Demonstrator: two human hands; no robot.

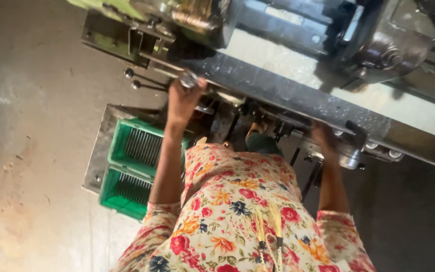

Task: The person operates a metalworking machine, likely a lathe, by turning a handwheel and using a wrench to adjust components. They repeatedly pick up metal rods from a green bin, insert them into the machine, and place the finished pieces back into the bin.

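Factory or workshop floor: heavy steel machine [288, 95] with bolts, levers and greasy frame, bare stained concrete floor [31, 151], green plastic crates [132, 171] on a metal base beside it.

Uneven, dim indoor lighting. The concrete floor [31, 126] at left is the brightest zone, washed out and pale, while the lower right corner falls into near-black shadow. The metal machine [288, 95] above carries speckled glare along its dark rail and a bright, overexposed pale panel. The whole frame is soft, with motion blur smearing edges. The floral garment [237, 216] is moderately lit but lacks crisp detail.
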